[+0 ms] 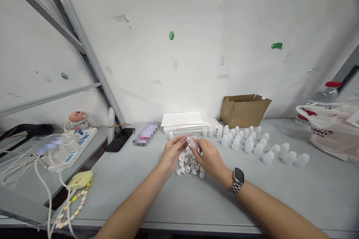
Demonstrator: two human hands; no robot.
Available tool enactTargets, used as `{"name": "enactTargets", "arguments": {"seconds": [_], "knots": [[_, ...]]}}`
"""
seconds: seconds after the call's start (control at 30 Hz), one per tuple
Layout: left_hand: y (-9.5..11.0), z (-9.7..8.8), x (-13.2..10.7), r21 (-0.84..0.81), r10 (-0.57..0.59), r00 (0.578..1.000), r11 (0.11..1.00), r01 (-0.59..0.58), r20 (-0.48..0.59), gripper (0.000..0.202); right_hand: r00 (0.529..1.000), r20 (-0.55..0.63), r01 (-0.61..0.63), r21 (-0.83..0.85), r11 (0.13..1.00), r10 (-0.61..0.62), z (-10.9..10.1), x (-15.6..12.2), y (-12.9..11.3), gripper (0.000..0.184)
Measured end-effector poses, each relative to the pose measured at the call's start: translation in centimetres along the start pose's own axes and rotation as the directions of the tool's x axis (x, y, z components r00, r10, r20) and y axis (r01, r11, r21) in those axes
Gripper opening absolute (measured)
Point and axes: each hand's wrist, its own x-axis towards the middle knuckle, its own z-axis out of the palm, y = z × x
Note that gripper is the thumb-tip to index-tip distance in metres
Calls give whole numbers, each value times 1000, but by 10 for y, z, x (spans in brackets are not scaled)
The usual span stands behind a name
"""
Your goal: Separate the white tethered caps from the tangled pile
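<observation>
Gripping a small bottle point(192, 142) between closed left hand point(171, 154) and right hand point(209, 158), alignment is best kept steady above the caps point(189, 166).

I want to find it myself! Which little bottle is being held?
Start at the brown cardboard box by the wall, then come forward along the grey table to the two hands. The little bottle sits between the left hand and right hand, lifted above the loose caps, unlike the standing bottles.
</observation>
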Motion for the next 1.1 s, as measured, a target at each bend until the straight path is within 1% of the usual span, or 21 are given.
{"name": "enactTargets", "arguments": {"seconds": [0.1,0.2,0.37,0.47,0.6,0.73,0.83,0.97,1.1], "knots": [[1,1,-1,1,-8,1000,1000,8,-14,24,994,-43,95,-117,989,-100,1,1,2,15],[2,2,-1,2,4,1000,1000,-4,-6,24,981,-38,180,-211,961,-192,1,3,2,13],[3,3,-1,-9,9,1000,1000,-9,15,22,959,-36,257,-303,918,-281,1,2,1,14],[3,3,-2,-40,-24,999,999,25,30,19,951,-37,275,-345,898,-306,1,1,1,14],[4,3,-5,-129,-114,993,985,115,18,18,945,-54,280,-379,882,-323,1,1,-1,13],[4,5,-7,-148,-136,990,981,129,-42,19,940,-57,285,-406,868,-335,2,1,-4,13],[3,5,-7,-132,-148,987,981,140,-57,20,938,-54,288,-425,858,-342,3,1,-5,11],[-1,5,-6,-159,-136,991,978,132,-13,19,937,-60,286,-437,853,-345,4,0,-4,9],[-3,7,-6,-202,-171,984,963,177,44,22,938,-82,273,-423,864,-337,5,0,-4,8]]}}
